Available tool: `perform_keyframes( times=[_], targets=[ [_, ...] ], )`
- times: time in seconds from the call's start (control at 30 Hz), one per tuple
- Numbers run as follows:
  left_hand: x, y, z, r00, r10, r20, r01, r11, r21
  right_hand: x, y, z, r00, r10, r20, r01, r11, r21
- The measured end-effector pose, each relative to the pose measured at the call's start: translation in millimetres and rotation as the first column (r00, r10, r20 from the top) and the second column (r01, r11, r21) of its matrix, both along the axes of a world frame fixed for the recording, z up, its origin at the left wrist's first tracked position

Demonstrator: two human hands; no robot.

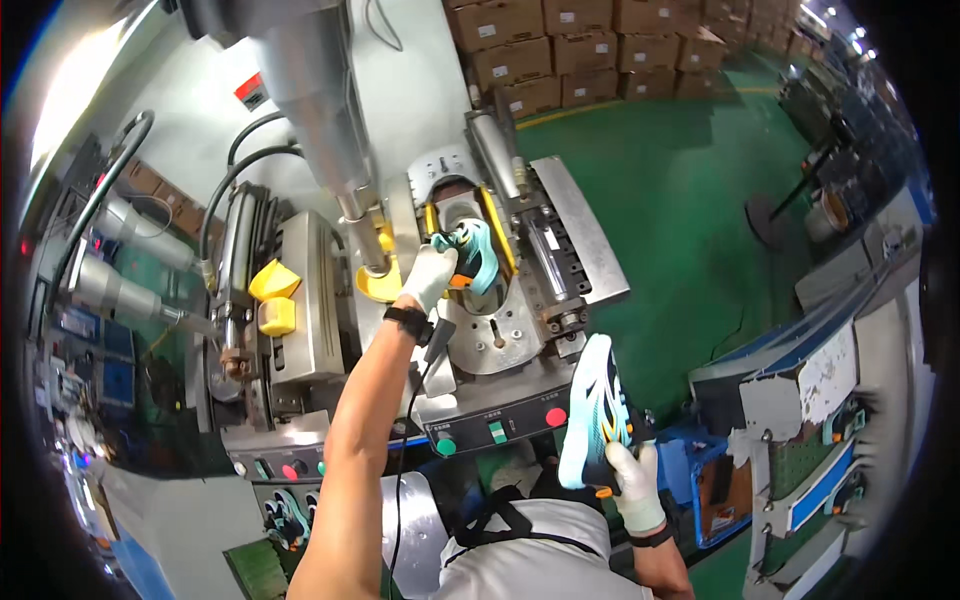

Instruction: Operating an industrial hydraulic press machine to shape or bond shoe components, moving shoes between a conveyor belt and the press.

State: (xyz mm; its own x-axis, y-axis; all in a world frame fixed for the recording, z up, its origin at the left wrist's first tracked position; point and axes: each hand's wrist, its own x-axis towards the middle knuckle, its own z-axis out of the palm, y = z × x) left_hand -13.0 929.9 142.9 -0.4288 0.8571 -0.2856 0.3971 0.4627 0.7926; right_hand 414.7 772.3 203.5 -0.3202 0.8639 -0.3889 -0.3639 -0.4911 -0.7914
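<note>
My gloved left hand (430, 274) reaches into the press and is closed on a light-blue sneaker (484, 262), which sits in the metal cradle (497, 338) with its orange tab toward me. At the right, my gloved right hand (634, 484) grips a second sneaker (596, 415) by its heel end. That one is pale blue and white with a dark lining, held toe up outside the machine, beside the front panel. My left fingers are partly hidden by the shoe. Both wrists wear dark bands, and a black cable (405, 455) runs from the left one.
A thick steel ram (315, 100) rises just left of the cradle, with a yellow pad (380, 284) at its foot. Push buttons (556, 417) line the front panel (480, 432). Shelving (800, 470) with shoes stands right, and stacked cartons (590, 55) at the back.
</note>
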Motion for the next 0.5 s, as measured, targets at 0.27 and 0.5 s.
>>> perform_keyframes(
  times=[0.27, 0.5],
  targets=[
    [82, -262, 87, 0.955, 0.125, 0.269, -0.188, 0.956, 0.224, -167, 182, -7, 0.896, 0.445, -0.005, -0.439, 0.886, 0.152],
    [158, -518, 26, 0.891, 0.451, 0.047, -0.418, 0.857, -0.302, -379, 242, -166, 0.171, -0.457, 0.873, -0.531, 0.704, 0.472]
  ],
)
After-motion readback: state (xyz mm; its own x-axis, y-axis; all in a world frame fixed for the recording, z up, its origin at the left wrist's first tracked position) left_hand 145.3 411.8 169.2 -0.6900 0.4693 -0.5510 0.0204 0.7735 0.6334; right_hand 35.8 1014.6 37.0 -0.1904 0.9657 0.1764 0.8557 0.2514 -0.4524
